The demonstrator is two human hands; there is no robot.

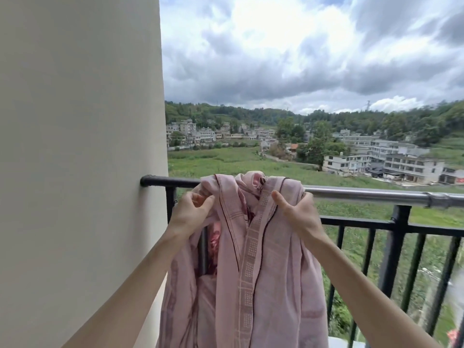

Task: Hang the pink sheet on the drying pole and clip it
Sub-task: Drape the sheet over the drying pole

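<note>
The pink sheet (pixel 251 259) hangs bunched over the drying pole (pixel 364 195), a horizontal metal tube that runs from the wall to the right along the balcony. Its folds fall down toward me, showing a patterned border strip. My left hand (pixel 193 212) pinches the cloth's left edge just below the pole. My right hand (pixel 296 209) grips the bunched cloth at its right side, thumb on top. No clip is visible.
A cream wall (pixel 80 159) fills the left side, and the pole's black end meets it. A black balcony railing (pixel 399 227) with vertical bars stands below and behind the pole. Beyond lie fields, buildings and a cloudy sky.
</note>
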